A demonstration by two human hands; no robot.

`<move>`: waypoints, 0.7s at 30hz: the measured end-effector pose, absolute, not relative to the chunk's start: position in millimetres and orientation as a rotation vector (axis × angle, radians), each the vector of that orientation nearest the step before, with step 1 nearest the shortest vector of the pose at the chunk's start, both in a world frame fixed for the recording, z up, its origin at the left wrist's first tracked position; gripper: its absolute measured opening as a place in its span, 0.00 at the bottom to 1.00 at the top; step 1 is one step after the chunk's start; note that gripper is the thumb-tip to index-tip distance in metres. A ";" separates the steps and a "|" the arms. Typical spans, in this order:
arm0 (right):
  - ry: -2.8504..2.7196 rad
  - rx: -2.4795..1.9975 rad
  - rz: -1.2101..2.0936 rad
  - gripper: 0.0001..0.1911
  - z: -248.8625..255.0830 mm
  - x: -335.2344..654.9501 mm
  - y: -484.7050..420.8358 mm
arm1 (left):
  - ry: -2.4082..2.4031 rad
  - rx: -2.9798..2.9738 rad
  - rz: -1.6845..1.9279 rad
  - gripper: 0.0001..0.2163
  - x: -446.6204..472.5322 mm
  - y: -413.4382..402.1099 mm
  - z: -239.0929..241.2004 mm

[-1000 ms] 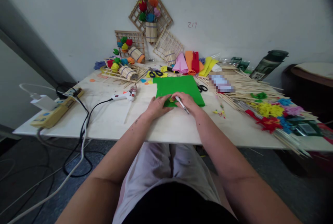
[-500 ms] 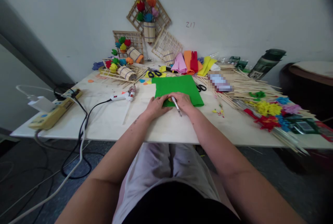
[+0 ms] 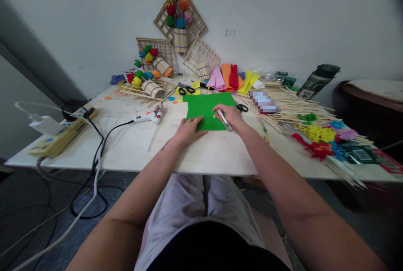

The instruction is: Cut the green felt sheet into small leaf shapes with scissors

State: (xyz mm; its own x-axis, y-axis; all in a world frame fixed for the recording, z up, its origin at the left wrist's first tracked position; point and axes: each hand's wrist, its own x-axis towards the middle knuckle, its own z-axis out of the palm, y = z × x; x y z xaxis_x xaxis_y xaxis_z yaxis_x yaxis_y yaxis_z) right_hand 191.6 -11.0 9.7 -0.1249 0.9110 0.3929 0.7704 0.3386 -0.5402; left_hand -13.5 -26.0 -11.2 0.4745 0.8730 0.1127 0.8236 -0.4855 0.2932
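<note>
A green felt sheet lies flat on the white table in front of me. My left hand rests on its near left edge, fingers pressed down flat. My right hand is on the sheet's right part, closed round a silver pen whose tip points at a small yellow piece on the felt.
A glue gun and its black cable lie to the left, with a yellow power strip beyond. Black scissors, rolled felt and wooden lattice crafts stand behind. Bamboo sticks and felt flowers cover the right side.
My right hand with the pen has moved away from the near edge, farther and to the right over the green sheet. My left hand has stayed on the near left edge.
</note>
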 end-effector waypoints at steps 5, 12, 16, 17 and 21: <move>-1.985 -1.427 0.319 0.11 -3.4 192.9 -10.4 | 1.462 2.523 0.369 0.30 -13.5 -25.3 -11.7; -2.054 -1.437 0.291 0.13 -23.9 194.2 -6.8 | 1.461 2.542 0.366 0.29 -13.7 -23.8 -13.4; -2.038 -1.451 0.282 0.14 -26.1 194.7 -4.9 | 1.467 2.527 0.354 0.29 -13.3 -25.9 -11.3; -2.037 -1.455 0.272 0.14 -26.5 194.5 -4.8 | 1.471 2.523 0.351 0.29 -13.2 -26.3 -10.9; -2.043 -1.461 0.232 0.14 -28.1 193.6 -5.7 | 1.485 2.519 0.334 0.28 -13.2 -26.6 -10.2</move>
